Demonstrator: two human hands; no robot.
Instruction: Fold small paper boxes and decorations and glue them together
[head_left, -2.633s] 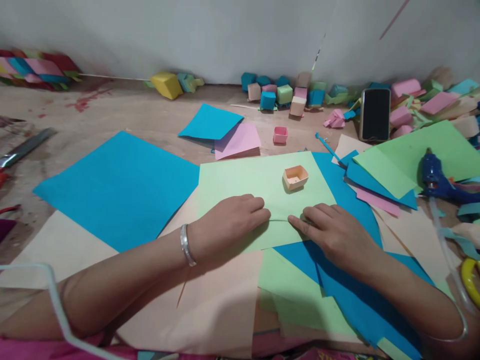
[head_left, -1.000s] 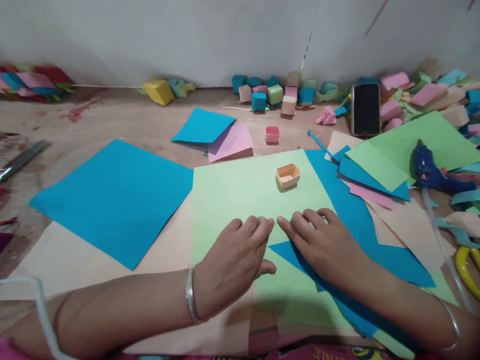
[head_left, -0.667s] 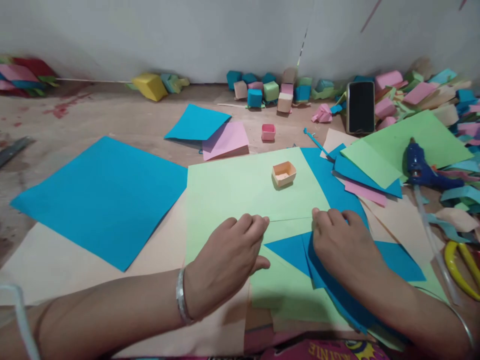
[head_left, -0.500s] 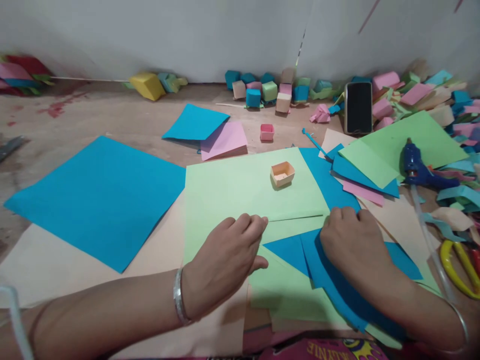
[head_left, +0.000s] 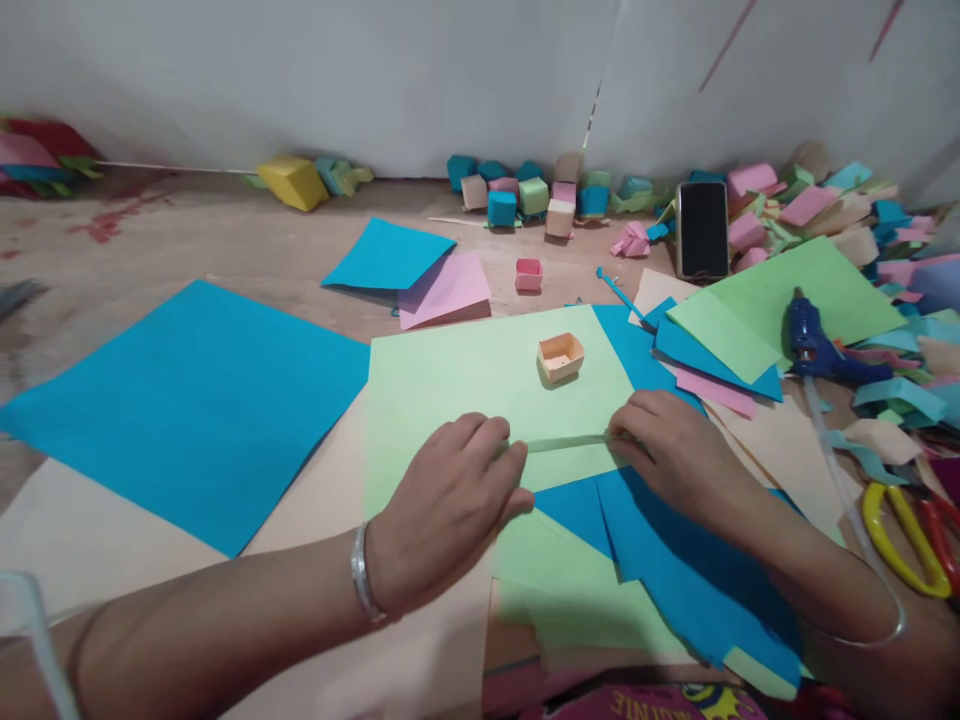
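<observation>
A narrow folded edge [head_left: 566,442] of light green paper runs between my two hands. At its left end, the curled fingers of my left hand [head_left: 454,510] press on it, with the thumb reaching right. My right hand [head_left: 671,450] pinches the other end between thumb and fingers. Beyond the fold, a small open peach paper box [head_left: 561,357] sits on the green sheet [head_left: 442,380]. Blue paper pieces [head_left: 660,540] lie beneath my right hand and forearm. My fingertips partly hide the ends of the fold.
A large blue sheet [head_left: 195,410] lies left. Farther back are a pink box [head_left: 529,275], several paper cubes [head_left: 532,197] and a phone [head_left: 702,230]. At right lie a blue glue gun [head_left: 814,340], yellow-handled scissors [head_left: 900,540] and a heap of paper scraps.
My right hand has moved slightly left and now pinches the end of the fold. A raised strip shows between my hands. The view has shifted a little.
</observation>
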